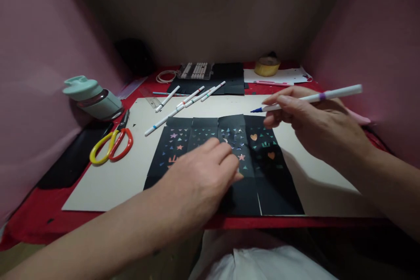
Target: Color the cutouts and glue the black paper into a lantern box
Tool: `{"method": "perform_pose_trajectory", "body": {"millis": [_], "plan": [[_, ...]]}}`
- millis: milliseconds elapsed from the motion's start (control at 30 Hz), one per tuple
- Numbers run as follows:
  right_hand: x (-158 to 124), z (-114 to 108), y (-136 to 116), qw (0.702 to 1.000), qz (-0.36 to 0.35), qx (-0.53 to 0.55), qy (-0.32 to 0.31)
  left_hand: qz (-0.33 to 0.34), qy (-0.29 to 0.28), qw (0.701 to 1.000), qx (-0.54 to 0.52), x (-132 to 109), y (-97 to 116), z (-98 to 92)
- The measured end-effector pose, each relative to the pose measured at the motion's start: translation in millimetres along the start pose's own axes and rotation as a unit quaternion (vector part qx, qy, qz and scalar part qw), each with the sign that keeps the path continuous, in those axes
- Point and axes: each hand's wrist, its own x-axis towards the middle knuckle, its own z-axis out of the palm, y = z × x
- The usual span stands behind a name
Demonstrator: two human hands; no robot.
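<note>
My right hand (308, 120) is closed round a white marker (339, 92) with a purple band; its uncapped dark-blue tip points left, above the far right part of the black paper. This folded black paper (278, 190) lies on the cream board, with coloured hearts, stars, crowns and many small triangles showing on its panels. Over its middle, my left hand (210, 170) is closed with curled fingers, hiding part of the pattern. Whatever those fingers hold, if anything, is out of sight beneath the hand.
Scissors (120, 144) with yellow and red handles and a bottle (98, 98) with a mint lid are at left. Several white markers (167, 116) lie beyond the paper. Farther back are a marker case (197, 70), a yellow tape roll (267, 68) and a pink pen (272, 83).
</note>
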Motion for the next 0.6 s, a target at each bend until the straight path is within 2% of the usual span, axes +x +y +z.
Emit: {"method": "perform_pose_trajectory", "body": {"millis": [100,200,267,467,600], "plan": [[6.5,4.6,7.7,0.999,0.011,-0.028,-0.034,-0.042,-0.004,0.998,0.043,8.8,-28.7,-7.9],[7.8,9.4,12.1,0.998,-0.01,-0.059,-0.024,-0.109,-0.031,0.991,0.072,21.5,-53.3,-14.1],[7.9,10.9,15.6,0.997,-0.026,-0.075,-0.022,-0.126,-0.049,0.988,0.077,29.9,-61.3,-15.3],[9.9,10.7,32.7,0.992,-0.071,-0.087,-0.062,-0.019,-0.062,0.997,0.03,48.9,-61.3,-8.2],[9.4,11.3,42.2,0.991,-0.052,-0.081,-0.091,-0.004,-0.055,0.998,0.04,58.6,-69.4,1.5]]}}
